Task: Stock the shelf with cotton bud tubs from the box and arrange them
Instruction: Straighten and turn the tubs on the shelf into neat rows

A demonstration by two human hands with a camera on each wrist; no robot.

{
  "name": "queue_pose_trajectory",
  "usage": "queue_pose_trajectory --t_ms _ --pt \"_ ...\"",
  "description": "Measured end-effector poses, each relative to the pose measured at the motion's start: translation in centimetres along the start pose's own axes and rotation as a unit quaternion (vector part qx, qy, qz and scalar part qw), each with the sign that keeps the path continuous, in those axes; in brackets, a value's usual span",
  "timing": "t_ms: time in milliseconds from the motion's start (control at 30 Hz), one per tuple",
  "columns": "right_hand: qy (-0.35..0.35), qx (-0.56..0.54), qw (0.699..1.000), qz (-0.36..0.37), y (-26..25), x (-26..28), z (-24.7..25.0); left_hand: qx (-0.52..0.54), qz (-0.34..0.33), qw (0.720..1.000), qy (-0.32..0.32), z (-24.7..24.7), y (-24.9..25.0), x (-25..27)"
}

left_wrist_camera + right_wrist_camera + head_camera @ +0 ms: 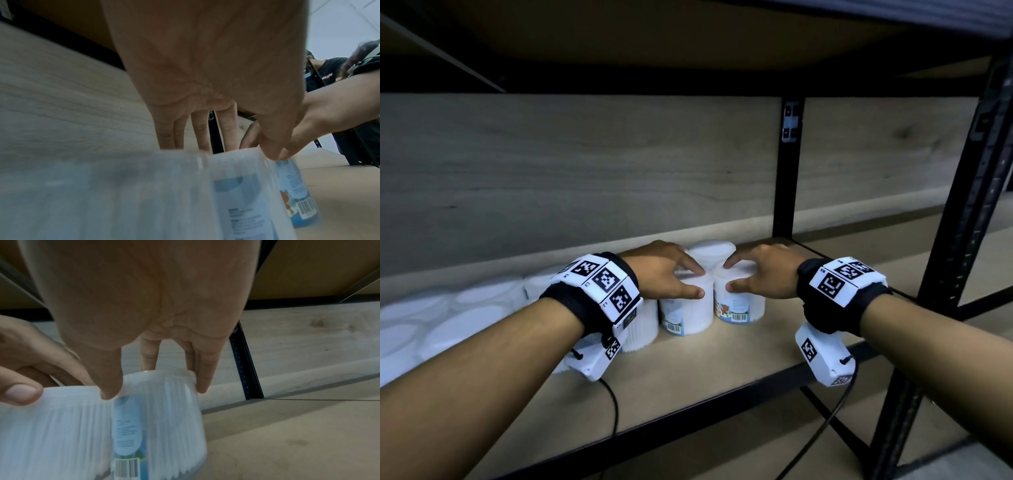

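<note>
Two white cotton bud tubs stand side by side on the wooden shelf (722, 373). My left hand (697, 282) grips the left tub (688, 313) from above, thumb on the front of its lid and fingers behind. My right hand (732, 275) holds the right tub (738, 306) the same way. In the left wrist view my left hand (230, 149) sits over the left tub (242, 198), with the right tub (298, 199) beside it. In the right wrist view my right hand (156, 386) pinches the rim of the right tub (164, 421).
A third tub (712, 250) stands behind the pair. Several more tubs (448, 318) fill the shelf to the left, one (645, 329) right beside my left wrist. A black upright (787, 171) stands at the back and a front post (962, 222) at right. A person (329, 78) stands beyond.
</note>
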State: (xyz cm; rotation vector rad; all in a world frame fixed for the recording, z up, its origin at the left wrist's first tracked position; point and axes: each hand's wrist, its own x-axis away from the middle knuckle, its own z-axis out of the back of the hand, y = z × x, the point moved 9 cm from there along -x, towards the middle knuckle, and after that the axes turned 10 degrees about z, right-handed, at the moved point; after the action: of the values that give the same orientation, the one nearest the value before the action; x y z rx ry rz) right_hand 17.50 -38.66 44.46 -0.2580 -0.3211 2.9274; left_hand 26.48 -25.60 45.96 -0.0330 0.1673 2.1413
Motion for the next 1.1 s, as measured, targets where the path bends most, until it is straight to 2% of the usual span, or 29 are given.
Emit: queue_pose_trajectory --t_ms 533,833,1100 --pt "-0.011 -0.015 1.0 -0.005 0.0 1.7 0.5 0.011 -0.011 1.0 -0.019 0.1 1.3 1.2" --pt "-0.022 -0.014 1.0 -0.003 -0.1 3.8 0.8 -0.004 -0.042 0.999 0.002 0.3 2.8 2.6" --pt "-0.032 0.014 0.999 -0.001 -0.4 5.5 1.1 -0.009 -0.042 0.999 0.007 0.4 4.0 4.2"
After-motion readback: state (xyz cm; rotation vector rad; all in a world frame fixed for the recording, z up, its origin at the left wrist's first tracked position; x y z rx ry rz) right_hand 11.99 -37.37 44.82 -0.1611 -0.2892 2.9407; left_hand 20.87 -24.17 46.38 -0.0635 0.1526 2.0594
